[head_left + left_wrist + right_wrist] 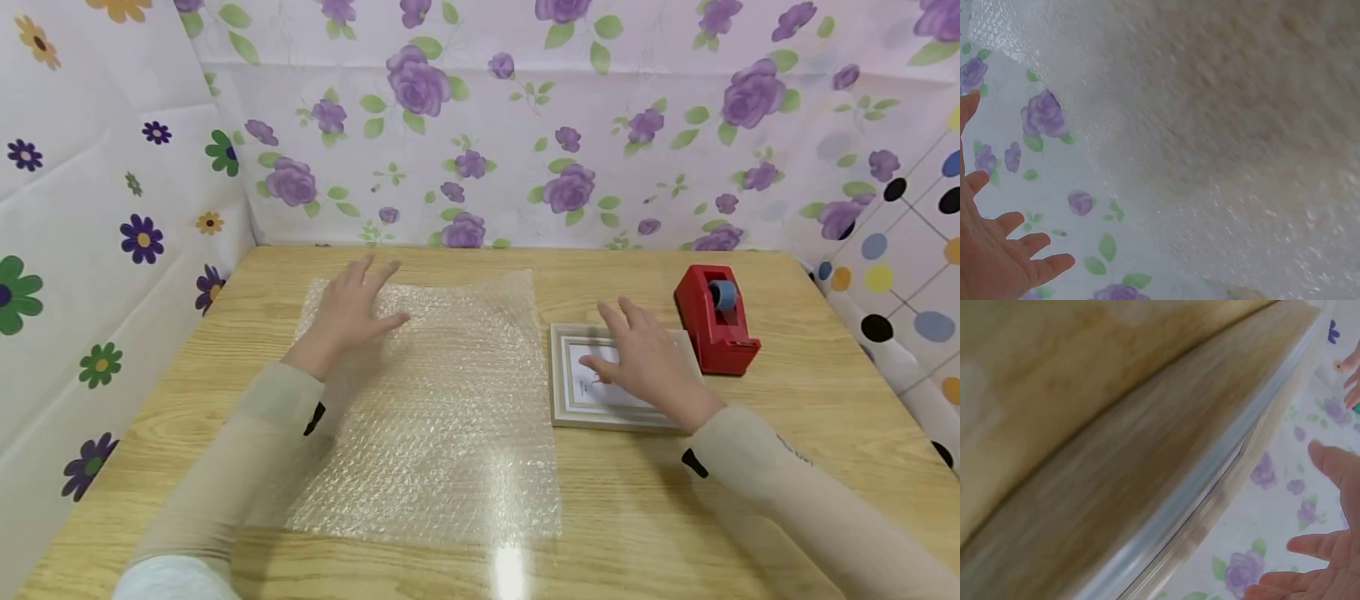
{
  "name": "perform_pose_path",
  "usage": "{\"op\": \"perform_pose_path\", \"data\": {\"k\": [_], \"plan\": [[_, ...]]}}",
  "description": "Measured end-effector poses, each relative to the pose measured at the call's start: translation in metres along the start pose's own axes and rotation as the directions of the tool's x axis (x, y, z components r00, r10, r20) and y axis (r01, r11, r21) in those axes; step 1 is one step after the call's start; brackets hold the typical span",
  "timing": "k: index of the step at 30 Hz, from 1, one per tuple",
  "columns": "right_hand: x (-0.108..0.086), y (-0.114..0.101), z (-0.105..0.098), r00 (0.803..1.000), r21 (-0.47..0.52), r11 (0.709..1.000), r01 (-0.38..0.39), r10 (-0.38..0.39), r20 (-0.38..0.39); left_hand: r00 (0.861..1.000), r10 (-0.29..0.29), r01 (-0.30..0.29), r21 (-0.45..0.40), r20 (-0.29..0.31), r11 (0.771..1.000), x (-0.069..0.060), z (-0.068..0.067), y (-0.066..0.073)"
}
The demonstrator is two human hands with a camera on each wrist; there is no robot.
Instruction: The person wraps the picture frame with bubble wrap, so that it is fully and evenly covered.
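A clear sheet of bubble wrap lies spread on the wooden table, left of centre. Over its upper left part is my left hand, fingers spread and nothing held; the left wrist view shows the same hand with the wrap close by. Just right of the sheet lies a picture frame with a pale patterned border and a white insert. My right hand hovers above it with fingers apart, covering part of the frame. In the right wrist view the frame's edge fills the middle, beside the hand.
A red tape dispenser with a roll of bluish tape stands beside the frame's upper right corner. Flowered cloth hangs behind the table, and patterned sheets flank both sides.
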State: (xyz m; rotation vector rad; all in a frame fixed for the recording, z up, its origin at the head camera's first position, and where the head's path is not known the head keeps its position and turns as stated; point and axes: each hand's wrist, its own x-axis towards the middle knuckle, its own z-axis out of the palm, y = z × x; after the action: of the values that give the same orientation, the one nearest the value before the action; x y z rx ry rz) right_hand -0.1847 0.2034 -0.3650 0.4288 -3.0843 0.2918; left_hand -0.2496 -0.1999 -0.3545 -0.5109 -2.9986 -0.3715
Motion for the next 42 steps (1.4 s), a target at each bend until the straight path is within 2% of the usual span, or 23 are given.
{"op": "perform_pose_path", "data": {"k": [6,14,18,21,24,27,33,39,42], "plan": [[-0.009,-0.012,0.003,0.997,0.078,0.996,0.051,-0.046,-0.067,0.997,-0.067,0.066,-0.028,-0.045,0.997,-0.009,-0.003,-0.016],[-0.025,-0.024,0.005,0.981,0.079,0.99,0.115,-0.101,-0.163,0.982,-0.168,0.162,-0.078,-0.091,0.984,-0.013,-0.009,-0.032],[-0.033,-0.029,0.007,0.975,0.083,0.988,0.132,-0.115,-0.19,0.966,-0.249,0.237,-0.144,-0.069,0.961,-0.014,-0.012,-0.038],[-0.038,-0.032,0.008,0.971,0.088,0.985,0.145,-0.124,-0.207,0.951,-0.306,0.29,-0.224,-0.038,0.93,-0.015,-0.013,-0.041],[-0.044,-0.035,0.01,0.96,0.09,0.981,0.174,-0.149,-0.236,0.939,-0.342,0.323,-0.286,-0.02,0.902,-0.018,-0.013,-0.045],[-0.05,-0.038,0.012,0.953,0.095,0.977,0.193,-0.164,-0.255,0.931,-0.363,0.34,-0.3,-0.024,0.891,-0.021,-0.011,-0.048],[-0.062,-0.045,0.012,0.966,0.184,0.966,0.183,-0.142,-0.215,0.918,-0.395,0.37,-0.281,-0.035,0.885,-0.026,-0.01,-0.054],[-0.071,-0.051,0.016,0.98,0.311,0.934,0.176,-0.135,-0.148,0.896,-0.444,0.43,-0.299,0.025,0.852,-0.028,-0.009,-0.06],[-0.074,-0.052,0.02,0.985,0.37,0.914,0.166,-0.136,-0.107,0.891,-0.451,0.443,-0.311,0.05,0.841,-0.029,-0.009,-0.061]]}}
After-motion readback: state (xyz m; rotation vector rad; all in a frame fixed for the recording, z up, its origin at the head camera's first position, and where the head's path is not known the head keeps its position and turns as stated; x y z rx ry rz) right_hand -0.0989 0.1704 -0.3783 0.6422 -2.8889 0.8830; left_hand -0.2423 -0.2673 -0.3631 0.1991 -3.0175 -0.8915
